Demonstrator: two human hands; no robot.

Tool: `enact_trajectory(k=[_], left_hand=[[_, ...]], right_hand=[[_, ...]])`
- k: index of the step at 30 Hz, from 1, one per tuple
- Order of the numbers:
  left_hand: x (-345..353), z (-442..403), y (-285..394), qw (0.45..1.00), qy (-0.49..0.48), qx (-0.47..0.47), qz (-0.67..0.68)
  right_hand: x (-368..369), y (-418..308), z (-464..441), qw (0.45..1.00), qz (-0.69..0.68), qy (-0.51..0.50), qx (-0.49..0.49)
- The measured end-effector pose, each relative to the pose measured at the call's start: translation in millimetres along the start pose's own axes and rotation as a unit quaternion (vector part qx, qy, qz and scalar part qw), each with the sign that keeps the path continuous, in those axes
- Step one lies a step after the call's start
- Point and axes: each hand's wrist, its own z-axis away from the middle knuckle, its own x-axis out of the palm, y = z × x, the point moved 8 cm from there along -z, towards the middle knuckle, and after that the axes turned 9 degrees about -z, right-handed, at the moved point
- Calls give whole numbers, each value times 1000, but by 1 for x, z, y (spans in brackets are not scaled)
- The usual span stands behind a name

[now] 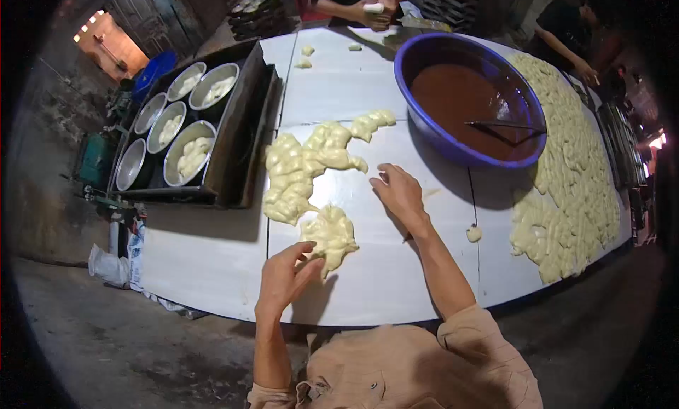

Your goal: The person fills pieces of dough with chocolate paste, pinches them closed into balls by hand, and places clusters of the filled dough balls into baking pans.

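Observation:
Pale, glossy dough (290,172) lies in an uneven mass on the white table (382,289). A smaller piece of dough (331,235) sits at its near end. Beside that piece, at its lower left, is my left hand (286,274), with thumb and fingers apart and its fingertips close to the dough's edge. My right hand (402,197) is to the right of the dough, over bare tabletop, with fingers bent but apart and nothing in them.
A dark tray (237,151) with several round tins (189,154), some holding dough, stands at the left. A blue basin (417,105) of brown liquid is at the back right, beside a wide dough sheet (566,197). Two other people work across the table.

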Motion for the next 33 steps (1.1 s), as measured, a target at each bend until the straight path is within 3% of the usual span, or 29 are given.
enact_trajectory(k=[5,6,9,11,13,15,16,19,22,28,31,33], left_hand=[[-4,-28,8,999,4,23,-29],[-5,-32,9,999,9,27,-27],[-8,-40,0,999,15,25,-22],[-11,-41,-12,1000,15,17,-17],[-16,-42,-32,998,1,-58,-1],[-19,-35,-52,993,9,-116,23],[-16,-32,-63,994,48,-92,20],[-5,-28,-71,990,34,-124,63],[0,-36,-54,995,80,-55,18],[15,-59,-14,990,111,69,-43],[28,-67,-7,986,102,104,-82],[27,-66,0,983,74,132,-105]], right_hand=[[28,-27,-23,988,82,-5,-129],[29,-29,-26,990,70,-7,-120],[26,3,-49,1000,-18,-3,25],[7,12,-54,998,-27,44,20],[-7,16,-51,998,1,68,17],[-12,0,-31,999,-23,4,41],[-12,-17,-14,996,-35,-29,78],[22,-20,25,986,-65,-133,76],[45,-43,40,985,-72,-157,24],[78,-82,37,957,55,-131,-251],[79,-66,28,960,-72,-234,-139],[74,-45,28,958,-172,-231,-15]])
